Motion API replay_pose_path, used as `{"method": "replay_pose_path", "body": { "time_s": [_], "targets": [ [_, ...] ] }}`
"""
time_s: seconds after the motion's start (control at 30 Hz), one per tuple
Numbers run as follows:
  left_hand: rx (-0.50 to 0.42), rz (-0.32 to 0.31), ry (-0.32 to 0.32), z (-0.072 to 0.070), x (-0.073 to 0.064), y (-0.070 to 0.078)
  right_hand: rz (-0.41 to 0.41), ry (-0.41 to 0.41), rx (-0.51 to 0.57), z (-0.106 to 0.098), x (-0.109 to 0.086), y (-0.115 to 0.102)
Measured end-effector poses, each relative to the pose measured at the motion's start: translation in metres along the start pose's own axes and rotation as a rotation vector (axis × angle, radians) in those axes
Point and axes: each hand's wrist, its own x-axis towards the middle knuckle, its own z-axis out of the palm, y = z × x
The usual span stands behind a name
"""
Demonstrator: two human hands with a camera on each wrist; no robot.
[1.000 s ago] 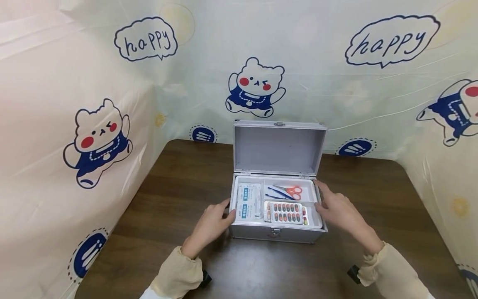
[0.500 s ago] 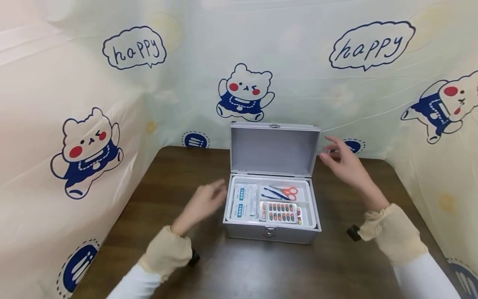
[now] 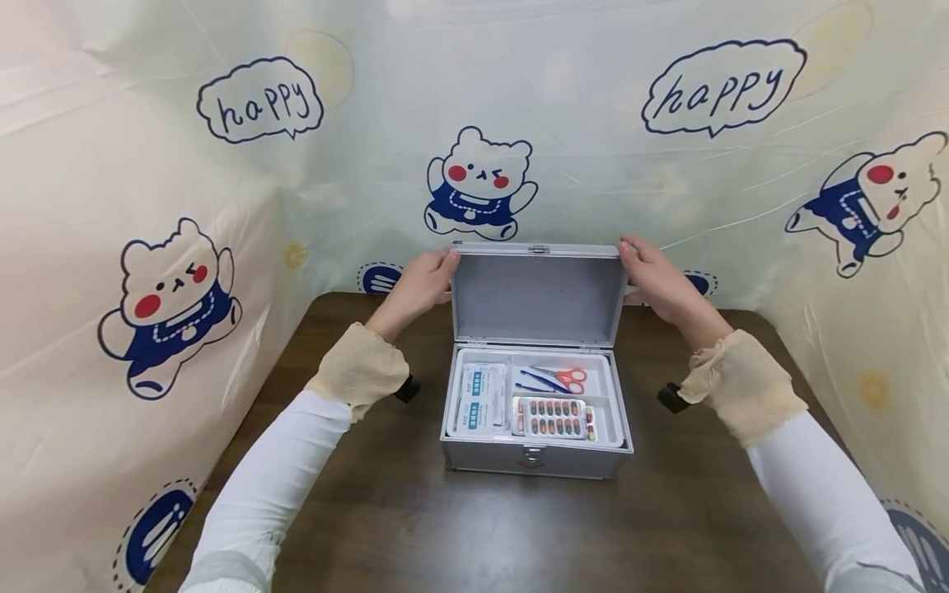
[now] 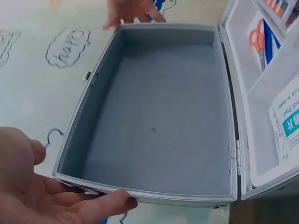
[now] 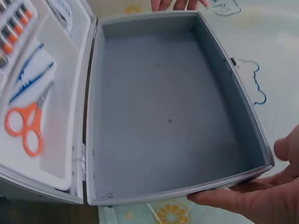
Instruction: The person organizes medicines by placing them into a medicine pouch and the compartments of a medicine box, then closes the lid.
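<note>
A silver metal case [image 3: 530,468] stands on the table with its lid [image 3: 537,301] raised at the back. In its white tray [image 3: 612,420] lie orange-handled scissors [image 3: 572,379], blue tweezers [image 3: 544,383], a blister pack of capsules [image 3: 554,418] and white-and-blue packets marked as pads [image 3: 482,399]. My left hand [image 3: 423,284] is at the lid's upper left corner; in the left wrist view its nearly straight fingers [image 4: 105,205] touch the outer side, thumb apart. At the opposite corner, my right hand [image 3: 660,280] lays its extended fingers [image 5: 224,198] against the lid's side, thumb close to the rim.
A dark brown wooden table [image 3: 489,535] carries the case. A pale printed cloth [image 3: 593,165] with cartoon bears hangs behind and along both sides, close behind the raised lid. A small metal latch [image 3: 532,455] is on the case's front.
Both hands have left the sides of the case and moved up and back to the lid's upper corners. The case and its contents look the same; the head view has shifted slightly.
</note>
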Motion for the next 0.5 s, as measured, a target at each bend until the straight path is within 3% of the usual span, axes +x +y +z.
{"method": "replay_pose_path", "body": {
  "time_s": [0.13, 0.23, 0.33, 0.5],
  "targets": [
    [0.144, 0.08, 0.039, 0.005, -0.008, 0.004, 0.022, 0.008, 0.067, 0.0, -0.014, 0.003],
    [0.237, 0.141, 0.081, 0.009, -0.022, 0.004, 0.017, 0.01, 0.088, 0.001, -0.032, 0.003],
    [0.239, 0.161, 0.101, 0.011, -0.042, 0.003, -0.017, 0.016, 0.063, 0.002, -0.053, 0.003],
    [0.175, 0.155, 0.1, 0.02, -0.082, 0.001, -0.157, 0.089, -0.075, 0.015, -0.092, 0.009]
  ]
}}
